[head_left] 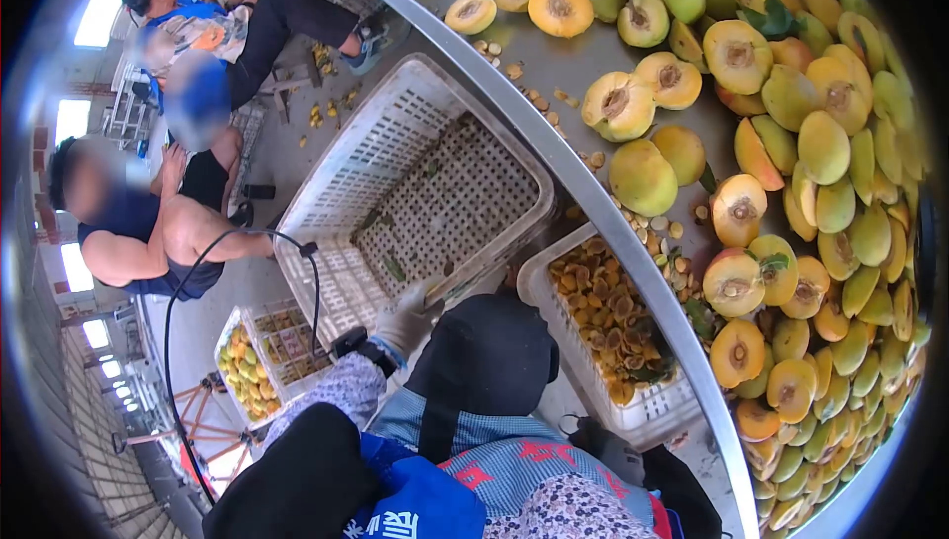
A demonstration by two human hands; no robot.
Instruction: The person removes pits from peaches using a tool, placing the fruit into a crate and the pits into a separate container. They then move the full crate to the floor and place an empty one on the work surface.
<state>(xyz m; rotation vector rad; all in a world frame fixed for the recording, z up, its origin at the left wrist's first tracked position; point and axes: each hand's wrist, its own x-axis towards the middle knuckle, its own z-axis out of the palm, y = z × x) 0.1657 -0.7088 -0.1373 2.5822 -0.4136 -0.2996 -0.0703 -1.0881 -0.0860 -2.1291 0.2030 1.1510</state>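
Note:
My left hand [403, 321], in a whitish glove, has its fingers at the near rim of a big white plastic crate [331, 168] and grips it. The tilted crate has slatted walls, with a few green leaves on its holed floor. My right hand [611, 452], in a dark glove, is low beside my lap, near a small metal ring [568, 423]. Its fingers are mostly hidden. A smaller white basket [643, 418] beside my knee is partly filled with orange-brown fruit scraps or pits [603, 307].
A metal table [539, 124] with a raised rim curves along the right, heaped with halved yellow-green peaches [791, 396] and scattered pale bits. Two seated people [163, 213] [213, 40] work at the left. A crate of fruit [247, 371] stands on the floor. A black cable [173, 341] crosses the left.

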